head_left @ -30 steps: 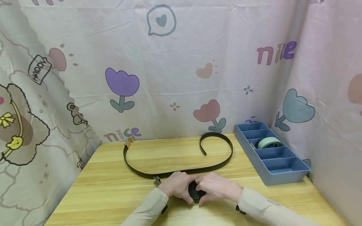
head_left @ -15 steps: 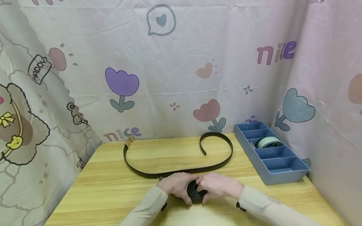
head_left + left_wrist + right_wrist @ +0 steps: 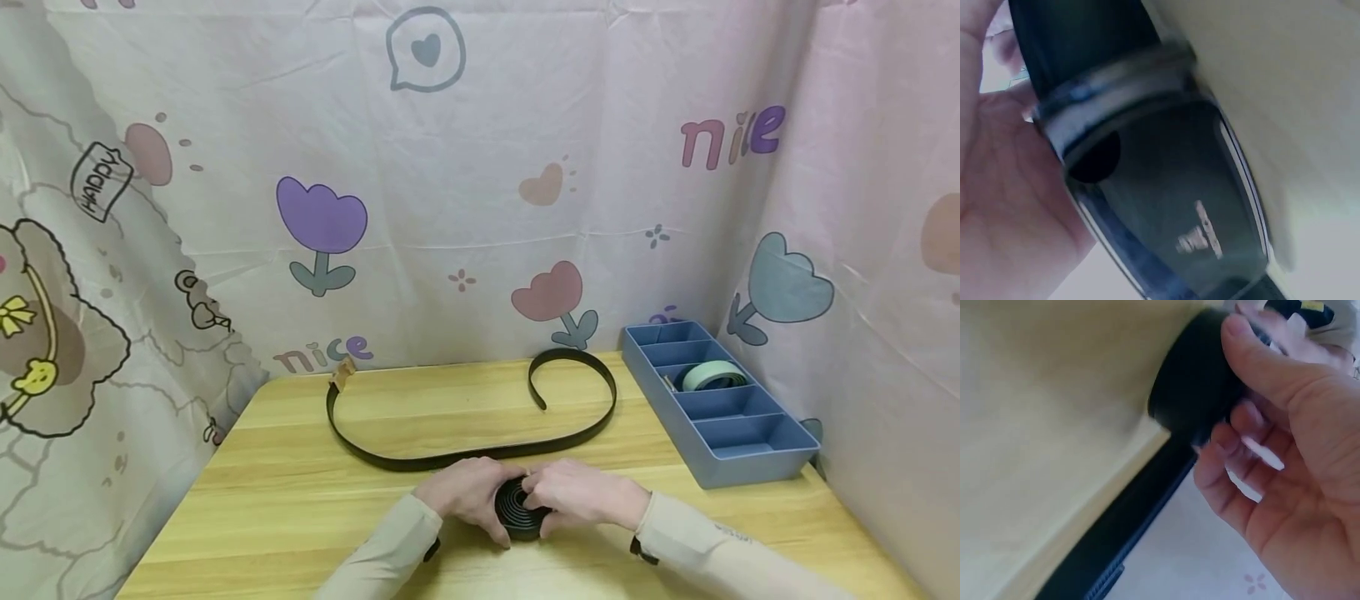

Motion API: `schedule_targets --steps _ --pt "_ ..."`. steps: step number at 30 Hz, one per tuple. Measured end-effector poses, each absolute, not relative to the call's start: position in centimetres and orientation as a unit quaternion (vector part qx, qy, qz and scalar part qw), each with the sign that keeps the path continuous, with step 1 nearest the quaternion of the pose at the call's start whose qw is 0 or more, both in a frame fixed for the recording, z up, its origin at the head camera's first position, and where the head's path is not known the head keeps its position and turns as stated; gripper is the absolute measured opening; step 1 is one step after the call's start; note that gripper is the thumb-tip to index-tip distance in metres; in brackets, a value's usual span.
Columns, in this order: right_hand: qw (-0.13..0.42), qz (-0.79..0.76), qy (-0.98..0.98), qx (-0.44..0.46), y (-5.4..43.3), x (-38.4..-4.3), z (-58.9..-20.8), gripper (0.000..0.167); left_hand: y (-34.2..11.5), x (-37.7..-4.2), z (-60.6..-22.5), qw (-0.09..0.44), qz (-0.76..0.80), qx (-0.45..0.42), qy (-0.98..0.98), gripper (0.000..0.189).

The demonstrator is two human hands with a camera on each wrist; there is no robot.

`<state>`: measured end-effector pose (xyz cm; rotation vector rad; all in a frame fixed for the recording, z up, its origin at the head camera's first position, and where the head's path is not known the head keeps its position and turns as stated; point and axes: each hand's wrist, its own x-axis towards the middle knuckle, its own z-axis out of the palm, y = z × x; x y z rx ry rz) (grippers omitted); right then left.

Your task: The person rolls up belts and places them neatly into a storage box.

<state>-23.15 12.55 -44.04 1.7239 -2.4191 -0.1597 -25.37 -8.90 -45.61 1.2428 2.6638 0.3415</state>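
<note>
At the lower centre of the frame, a black coiled belt (image 3: 517, 523) is sitting on the bench (image 3: 247, 517), its spiral layers facing up between two hands. The left forearm is coming in from the bottom edge, left of centre, in a pale sleeve (image 3: 386, 546), slanting up and rightward; the left hand (image 3: 467, 493) is arching over the coil's left side, fingers grasping it with the thumb lying along the near edge. The right forearm, in its own pale sleeve, is reaching from the lower right corner up and leftward, and the right hand (image 3: 577, 495) is holding the coil's right side, thumb at the near edge and curled fingers bending in toward the spiral's centre. In the left wrist view, a glossy dark buckle (image 3: 1166, 206) is lying beside the palm.

Above the hands, a long dark belt (image 3: 420, 463) is curving across the bench, its tan buckle (image 3: 342, 375) resting toward the upper left and its other end looping at the right. At the right of the frame, a blue divided tray (image 3: 712, 462) is carrying a pale green coiled strap (image 3: 705, 375) in its middle compartment.
</note>
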Motion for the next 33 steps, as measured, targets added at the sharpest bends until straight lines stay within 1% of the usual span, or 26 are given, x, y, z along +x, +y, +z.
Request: schedule_targets --steps 4,9,12,17,23,26,30,33 --pt "0.071 -0.058 -0.828 0.554 12.5 -23.1 -44.3 0.03 -8.7 -25.2 -45.6 0.098 0.122 0.418 0.895 0.058" --pt "0.097 -0.028 -0.846 0.524 11.7 -22.7 -45.2 0.043 -8.6 -24.8 -45.6 0.08 0.114 0.415 0.899 0.052" --pt "0.11 -0.03 -0.835 0.538 11.8 -22.7 -45.3 0.04 -8.6 -24.6 -45.5 0.076 0.114 0.411 0.901 0.052" --pt "0.1 -0.059 -0.815 0.567 12.7 -22.7 -44.6 0.033 -8.8 -24.7 -45.5 0.08 0.127 0.409 0.9 0.051" --pt "0.088 -0.063 -0.829 0.549 12.9 -22.5 -44.6 0.033 -9.1 -25.0 -45.8 0.055 0.12 0.425 0.895 0.049" --pt "0.094 -0.051 -0.839 0.533 12.7 -22.4 -44.9 0.035 -9.2 -25.1 -45.8 0.051 0.124 0.425 0.895 0.051" --pt "0.104 -0.039 -0.834 0.541 12.6 -22.4 -45.2 0.036 -9.4 -25.1 -45.6 0.051 0.125 0.423 0.896 0.055" --pt "0.105 -0.038 -0.825 0.554 12.8 -22.4 -45.1 0.035 -9.6 -25.1 -45.6 0.033 0.111 0.435 0.893 0.062"
